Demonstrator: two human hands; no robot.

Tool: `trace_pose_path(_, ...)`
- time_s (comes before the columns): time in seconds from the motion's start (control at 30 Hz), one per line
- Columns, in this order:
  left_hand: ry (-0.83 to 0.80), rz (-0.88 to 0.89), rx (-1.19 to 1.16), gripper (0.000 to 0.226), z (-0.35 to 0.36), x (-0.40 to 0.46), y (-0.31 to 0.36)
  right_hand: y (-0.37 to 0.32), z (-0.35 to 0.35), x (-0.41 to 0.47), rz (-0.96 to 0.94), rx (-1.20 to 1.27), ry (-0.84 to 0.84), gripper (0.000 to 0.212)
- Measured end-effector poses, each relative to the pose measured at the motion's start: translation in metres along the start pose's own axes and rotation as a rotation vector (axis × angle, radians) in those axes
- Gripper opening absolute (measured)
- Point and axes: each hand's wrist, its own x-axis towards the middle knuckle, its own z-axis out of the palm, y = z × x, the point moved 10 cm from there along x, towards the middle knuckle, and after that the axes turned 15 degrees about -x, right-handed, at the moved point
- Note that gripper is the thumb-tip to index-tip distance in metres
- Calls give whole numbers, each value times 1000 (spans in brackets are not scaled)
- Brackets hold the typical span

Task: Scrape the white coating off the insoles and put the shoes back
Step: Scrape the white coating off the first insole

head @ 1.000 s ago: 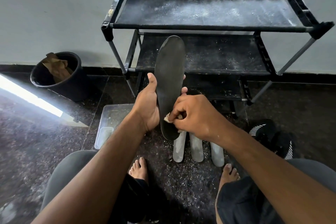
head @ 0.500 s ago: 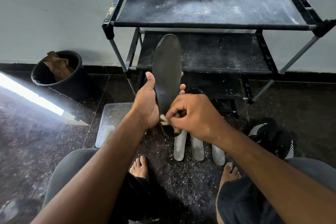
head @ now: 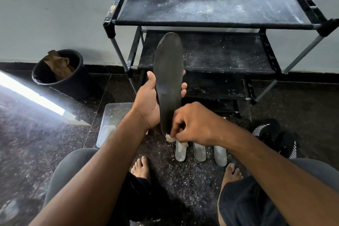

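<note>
So the left hand is wrapped around a long dark grey foam insole, thumb on one edge and fingertips peeking out the other, holding it upright in front of the dusty black three-tier shoe rack. Right hand is curled at the insole's bottom end, pinching a small whitish scrap. Three more pale grey insoles lie side by side on the speckled dark floor, black shoes with white stripes off to the right

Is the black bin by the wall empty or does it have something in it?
Not empty. Crumpled brown paper sticks up above the rim of the bin; how full it is below, cannot tell.
</note>
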Motion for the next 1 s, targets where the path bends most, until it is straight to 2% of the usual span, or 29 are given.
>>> trace_pose_path(0.1, -2, -5, 14, 86, 1, 2, 0, 15, -21, -4, 48, 33, 66, 12)
trace_pose_path(0.23, 45, 10, 85, 85, -8, 3, -3, 62, -57, -13, 266, 291, 313, 11)
trace_pose_path(0.37, 207, 128, 220, 63, -28, 4, 0, 93, -50, -11, 468, 396, 440, 11)
trace_pose_path(0.5, 340, 169, 233, 45, -51, 10, -3, 118, -28, -4, 602, 534, 492, 20)
trace_pose_path(0.63, 385, 155, 242, 36, -61, 11, -14, 117, -2, 4, 647, 697, 454, 3)
trace_pose_path(0.83, 477, 104, 302, 37, -87, 9, -34, 128, 48, 13, 773, 883, 368, 14)
trace_pose_path(0.93, 511, 77, 315, 40, -114, 8, -47, 139, 86, 18, 854, 909, 232, 7)
trace_pose_path(1.0, 534, 60, 367, 40, -138, 8, -58, 141, 121, 21, 907, 958, 92, 12)
